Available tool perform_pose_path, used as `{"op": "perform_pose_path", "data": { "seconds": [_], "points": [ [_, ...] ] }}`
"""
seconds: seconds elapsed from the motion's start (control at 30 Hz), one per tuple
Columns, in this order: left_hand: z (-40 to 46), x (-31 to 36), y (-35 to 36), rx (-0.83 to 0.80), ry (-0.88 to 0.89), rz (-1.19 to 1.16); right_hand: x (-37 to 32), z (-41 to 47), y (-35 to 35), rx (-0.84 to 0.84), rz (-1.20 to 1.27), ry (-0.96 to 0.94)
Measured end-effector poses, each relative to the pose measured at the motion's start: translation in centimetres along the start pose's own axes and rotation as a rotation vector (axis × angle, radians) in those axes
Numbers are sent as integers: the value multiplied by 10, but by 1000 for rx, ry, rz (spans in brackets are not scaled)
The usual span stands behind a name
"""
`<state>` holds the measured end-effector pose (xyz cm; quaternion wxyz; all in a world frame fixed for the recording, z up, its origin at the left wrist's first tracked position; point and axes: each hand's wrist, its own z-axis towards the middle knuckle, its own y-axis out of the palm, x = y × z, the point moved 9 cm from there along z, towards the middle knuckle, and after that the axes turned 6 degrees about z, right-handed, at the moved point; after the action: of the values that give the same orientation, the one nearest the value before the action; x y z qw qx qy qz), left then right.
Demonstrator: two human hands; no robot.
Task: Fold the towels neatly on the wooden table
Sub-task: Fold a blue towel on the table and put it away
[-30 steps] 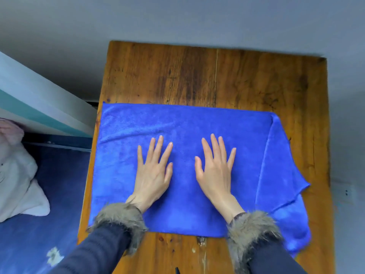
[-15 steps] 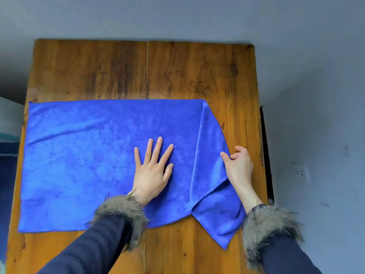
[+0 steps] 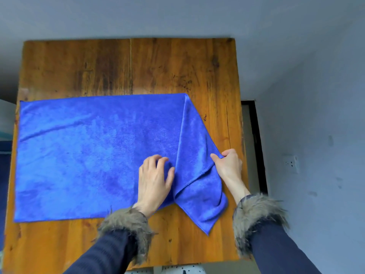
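Towel, blue, lies spread across the wooden counter, its right end skewed. Right hand pinches the lower-right edge; left hand rests curled on the cloth. Straightening comes first: next, probably, pull that end square.

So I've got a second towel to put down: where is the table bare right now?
The wooden table is bare across the far strip beyond the blue towel, and along the near edge left of the left hand. The right side is crowded: the right hand pinches the folded-over flap there.
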<state>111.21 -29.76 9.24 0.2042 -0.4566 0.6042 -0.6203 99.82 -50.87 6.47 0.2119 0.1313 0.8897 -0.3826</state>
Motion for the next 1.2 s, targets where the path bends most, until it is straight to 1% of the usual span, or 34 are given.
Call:
{"op": "perform_pose_path", "data": {
  "seconds": [0.03,0.13,0.17,0.23,0.3,0.4,0.43,0.5,0.67,0.77,0.87,0.97,1.03,1.1,1.2],
  "points": [
    [-8,5,5,-26,1,15,2,3,2,-4,63,32],
    [-27,19,25,-195,5,87,8,9,5,-19,342,149],
    [-30,23,29,-230,2,101,7,10,4,-26,392,159],
    [-30,24,29,-226,-58,65,3,12,-3,-39,450,142],
    [-26,22,27,-256,-182,-74,-3,12,-13,-36,532,134],
    [-22,19,27,-333,-347,-402,-12,13,-32,0,677,138],
    [-22,21,26,-368,-364,-461,-18,14,-39,13,717,130],
    [-21,23,21,-408,-355,-472,-31,16,-53,41,774,104],
    [-20,23,3,-439,-429,-474,-61,20,-86,122,787,21],
    [-19,25,-3,-448,-484,-560,-72,15,-93,130,772,0],
    [-14,24,-16,-441,-438,-518,-79,10,-99,131,778,-5],
    [-19,20,-16,-568,-353,-470,-88,5,-107,145,774,-20],
    [-27,10,-16,-632,-343,-434,-95,2,-110,153,766,-38],
    [-34,-4,-20,-618,-377,-411,-101,-3,-109,152,763,-42],
    [-41,-24,-34,-520,-462,-471,-111,-15,-103,142,755,-62]
  ]
}}
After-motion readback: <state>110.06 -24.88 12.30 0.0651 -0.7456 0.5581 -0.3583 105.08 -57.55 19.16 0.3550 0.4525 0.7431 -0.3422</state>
